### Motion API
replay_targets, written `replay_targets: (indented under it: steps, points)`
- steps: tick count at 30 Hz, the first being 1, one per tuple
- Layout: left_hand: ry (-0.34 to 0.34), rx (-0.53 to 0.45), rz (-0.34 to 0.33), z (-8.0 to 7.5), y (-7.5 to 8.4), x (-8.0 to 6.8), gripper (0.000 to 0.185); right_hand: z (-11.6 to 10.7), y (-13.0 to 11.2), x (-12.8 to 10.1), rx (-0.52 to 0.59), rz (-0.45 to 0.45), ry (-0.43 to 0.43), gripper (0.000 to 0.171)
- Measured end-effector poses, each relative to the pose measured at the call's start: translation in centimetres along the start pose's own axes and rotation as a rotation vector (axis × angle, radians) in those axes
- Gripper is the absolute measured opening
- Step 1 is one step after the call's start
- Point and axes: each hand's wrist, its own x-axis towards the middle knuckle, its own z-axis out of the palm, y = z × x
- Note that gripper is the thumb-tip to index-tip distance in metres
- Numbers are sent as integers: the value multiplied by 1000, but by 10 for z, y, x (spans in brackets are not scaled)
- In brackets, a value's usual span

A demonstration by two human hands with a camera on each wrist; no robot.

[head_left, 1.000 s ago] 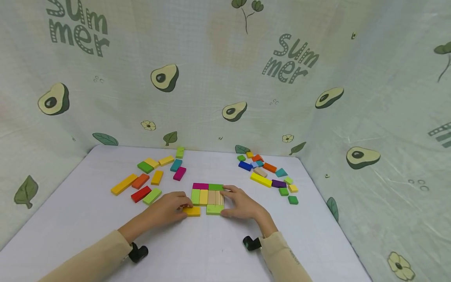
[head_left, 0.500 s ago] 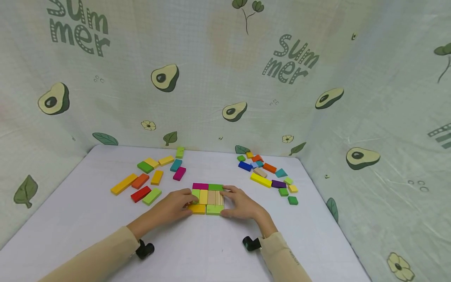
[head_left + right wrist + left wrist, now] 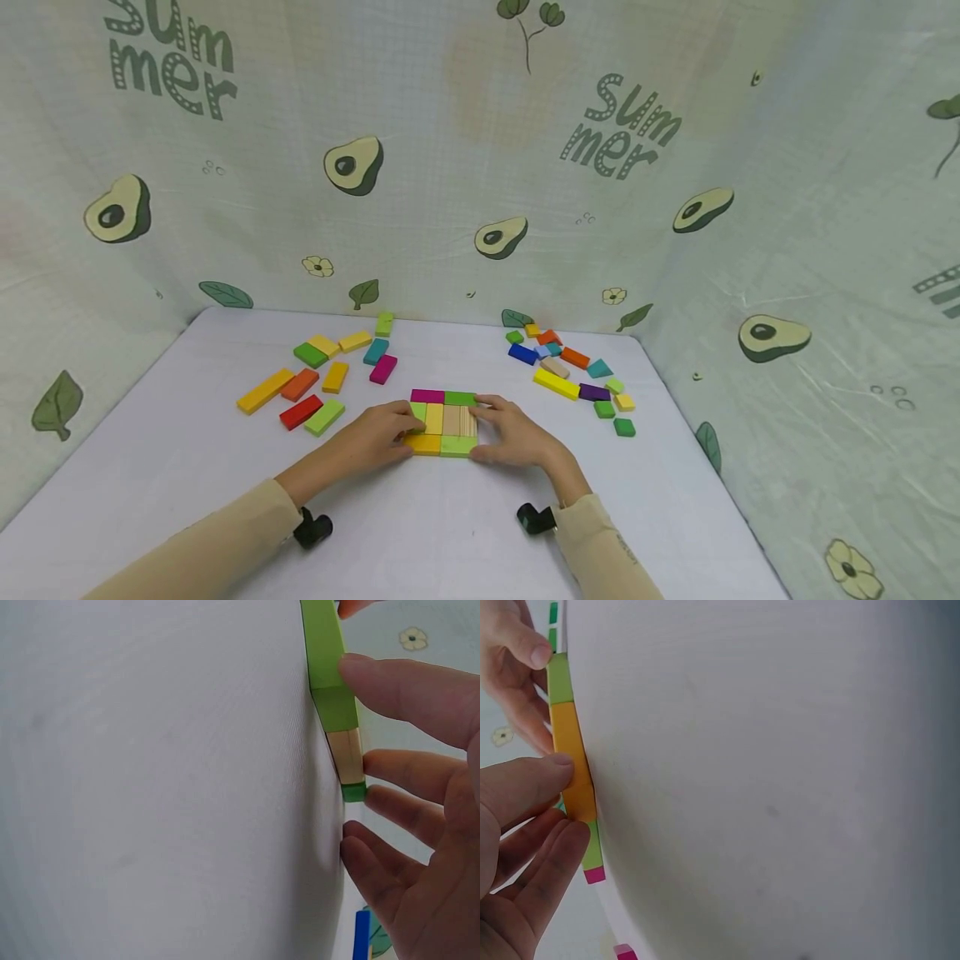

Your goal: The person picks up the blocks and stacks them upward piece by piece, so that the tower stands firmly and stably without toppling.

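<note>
A flat patch of coloured blocks [image 3: 442, 419] lies mid-table. Its near row is an orange block [image 3: 424, 444] and a light green block [image 3: 457, 446]. My left hand [image 3: 397, 429] presses the orange block [image 3: 571, 757] against the patch, thumb on its near edge and fingers at its left end. My right hand [image 3: 487, 429] braces the right side. In the right wrist view its thumb rests on the light green block [image 3: 330, 667], and its fingers [image 3: 405, 776] touch the wood block [image 3: 346, 756] and the dark green block [image 3: 354, 793].
Loose blocks lie in a group at the left [image 3: 300, 387] and another at the right [image 3: 570, 371] of the white table [image 3: 465, 550]. Avocado-print cloth [image 3: 480, 167] walls in the back and both sides.
My left hand slid the orange block right and away until it met the light green block and the row behind. The right hand stayed in place.
</note>
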Motion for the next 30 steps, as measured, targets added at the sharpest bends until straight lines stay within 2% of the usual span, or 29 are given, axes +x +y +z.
replay_targets:
  steps: [9,18,24,30]
  points:
    - [0,-1,9,0,0,0,37,-1,-1,-1,-11,4,-1,74]
    - [0,-37,-29,0,-4,2,40,0,0,0,-19,0,-5,73]
    - [-8,-66,-107,-4,-11,8,55,0,0,1,-19,-2,1,73]
    - [-37,-102,-121,-6,-21,15,72,2,2,1,-11,-5,10,74]
